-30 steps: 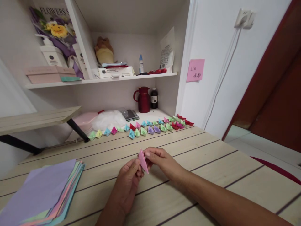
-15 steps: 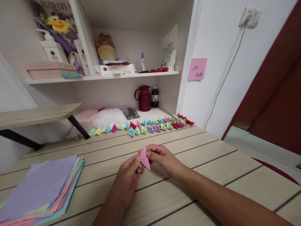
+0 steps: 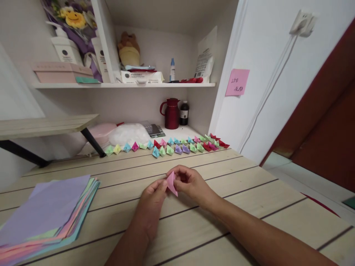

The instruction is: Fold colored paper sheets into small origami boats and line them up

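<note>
Between both hands, just above the wooden table [image 3: 222, 218], is a small pink folded paper [image 3: 172, 183], pointed at top and bottom. My left hand [image 3: 154, 195] pinches its left side between thumb and fingers. My right hand [image 3: 191, 183] is closed on its right side, the thumb pressed at an opening between the layers and the fingers curled behind. Part of the paper is hidden by the fingertips. Beyond the hands, small folded paper boats [image 3: 178, 149] in several colours stand in rows along the table's back edge.
A stack of coloured paper sheets [image 3: 52, 210] lies at the left. A raised wooden shelf [image 3: 47, 125] on black legs stands behind it. At the back are a red jug [image 3: 172, 114], a dark bottle [image 3: 184, 113] and a white plastic bag [image 3: 129, 133].
The right thumb has moved into the fold, and the pink paper now looks more spread and turned. Both hands still hold it. The camera view has shifted slightly.
</note>
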A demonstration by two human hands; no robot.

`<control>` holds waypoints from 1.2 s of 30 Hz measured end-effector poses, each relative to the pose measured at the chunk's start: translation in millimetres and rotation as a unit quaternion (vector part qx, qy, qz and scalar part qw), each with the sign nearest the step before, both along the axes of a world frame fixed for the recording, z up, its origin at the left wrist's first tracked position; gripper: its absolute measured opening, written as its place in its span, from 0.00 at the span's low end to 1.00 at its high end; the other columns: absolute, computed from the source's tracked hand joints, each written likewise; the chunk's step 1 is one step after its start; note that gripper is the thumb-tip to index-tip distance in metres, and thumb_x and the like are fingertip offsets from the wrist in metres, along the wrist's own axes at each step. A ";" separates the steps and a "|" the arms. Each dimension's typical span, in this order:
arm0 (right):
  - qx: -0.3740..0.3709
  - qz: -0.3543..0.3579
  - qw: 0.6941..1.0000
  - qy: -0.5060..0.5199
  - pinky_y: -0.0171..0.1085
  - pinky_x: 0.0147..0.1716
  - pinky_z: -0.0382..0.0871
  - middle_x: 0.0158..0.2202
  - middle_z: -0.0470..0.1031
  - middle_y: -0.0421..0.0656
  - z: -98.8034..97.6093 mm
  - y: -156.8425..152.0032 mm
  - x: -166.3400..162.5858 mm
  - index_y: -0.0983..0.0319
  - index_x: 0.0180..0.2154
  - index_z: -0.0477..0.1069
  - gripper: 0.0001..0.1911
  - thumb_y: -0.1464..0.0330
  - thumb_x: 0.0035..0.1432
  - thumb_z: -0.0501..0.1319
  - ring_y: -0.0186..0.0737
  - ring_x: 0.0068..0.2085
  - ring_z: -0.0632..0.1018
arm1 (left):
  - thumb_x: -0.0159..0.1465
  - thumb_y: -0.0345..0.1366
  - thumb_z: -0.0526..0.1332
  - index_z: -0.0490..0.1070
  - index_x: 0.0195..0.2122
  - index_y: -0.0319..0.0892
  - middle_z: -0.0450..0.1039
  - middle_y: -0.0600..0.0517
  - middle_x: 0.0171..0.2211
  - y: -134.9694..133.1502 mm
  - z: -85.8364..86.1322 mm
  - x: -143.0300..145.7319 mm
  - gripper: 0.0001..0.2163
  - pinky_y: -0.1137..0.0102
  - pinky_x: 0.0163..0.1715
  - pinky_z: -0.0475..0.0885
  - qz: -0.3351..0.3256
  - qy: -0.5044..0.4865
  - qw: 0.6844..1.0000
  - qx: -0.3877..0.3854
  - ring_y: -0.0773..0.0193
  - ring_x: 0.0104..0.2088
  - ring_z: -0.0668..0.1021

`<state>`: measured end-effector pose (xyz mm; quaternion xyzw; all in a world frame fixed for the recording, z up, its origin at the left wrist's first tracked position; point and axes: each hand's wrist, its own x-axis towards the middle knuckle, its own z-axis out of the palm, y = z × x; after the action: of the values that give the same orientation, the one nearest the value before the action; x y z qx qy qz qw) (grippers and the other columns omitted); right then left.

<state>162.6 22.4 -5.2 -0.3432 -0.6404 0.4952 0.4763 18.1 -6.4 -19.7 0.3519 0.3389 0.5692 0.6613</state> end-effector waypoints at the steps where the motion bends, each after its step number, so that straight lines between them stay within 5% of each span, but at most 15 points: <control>1: 0.020 -0.015 1.000 -0.018 0.32 0.27 0.63 0.25 0.71 0.37 0.3 -1.2 -0.4 0.62 0.36 0.73 0.08 0.72 0.51 0.61 0.31 0.26 0.69 | 0.58 0.37 0.67 0.77 0.38 0.37 0.79 0.44 0.40 0.0 -0.3 -1.3 0.10 0.66 0.50 0.68 -0.016 -0.010 1.000 -0.004 0.58 0.45 0.77; 7: 0.213 -0.098 0.960 -0.151 0.33 0.31 0.66 0.31 0.71 0.41 -0.5 -6.3 0.2 0.60 0.33 0.74 0.13 0.79 0.49 0.56 0.34 0.31 0.72 | 0.61 0.33 0.64 0.75 0.41 0.36 0.78 0.41 0.44 0.1 -0.3 -4.0 0.09 0.64 0.50 0.71 -0.048 -0.060 0.996 -0.035 0.57 0.46 0.79; 14: 0.286 -0.114 0.923 -0.231 0.35 0.34 0.66 0.33 0.72 0.42 -10.3 0.2 3.9 0.60 0.33 0.74 0.13 0.80 0.51 0.55 0.37 0.34 0.72 | 0.61 0.29 0.62 0.76 0.44 0.36 0.78 0.40 0.46 0.7 -1.7 -3.6 0.10 0.64 0.51 0.71 -0.006 -0.093 0.994 -0.065 0.57 0.46 0.79; 22: 0.392 -0.120 0.827 -0.385 0.38 0.38 0.60 0.36 0.73 0.43 -11.1 -1.9 4.2 0.59 0.36 0.74 0.08 0.76 0.57 0.59 0.39 0.36 0.71 | 0.59 0.25 0.64 0.76 0.47 0.38 0.78 0.42 0.45 -0.6 -0.3 -3.1 0.14 0.68 0.51 0.71 0.017 -0.077 0.993 -0.086 0.60 0.46 0.79; 30: 0.362 -0.108 0.845 -0.378 0.38 0.39 0.60 0.37 0.74 0.42 -11.5 -1.8 1.4 0.60 0.37 0.70 0.11 0.79 0.53 0.58 0.40 0.37 0.72 | 0.57 0.20 0.63 0.71 0.53 0.38 0.79 0.43 0.44 1.3 -5.6 -2.0 0.22 0.68 0.52 0.71 0.043 -0.091 0.991 -0.092 0.60 0.47 0.79; 36: 0.383 -0.096 0.843 -0.365 0.38 0.41 0.60 0.43 0.74 0.43 -13.3 -0.1 3.6 0.59 0.36 0.71 0.09 0.77 0.56 0.59 0.39 0.41 0.73 | 0.59 0.21 0.62 0.72 0.51 0.36 0.79 0.42 0.43 1.7 -4.5 -0.4 0.18 0.70 0.49 0.73 0.060 -0.079 0.991 -0.095 0.61 0.45 0.80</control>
<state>166.2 22.3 -18.5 -0.3491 -0.8703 0.0012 0.3473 17.7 -4.7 -24.2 0.2211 0.3585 0.5989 0.6811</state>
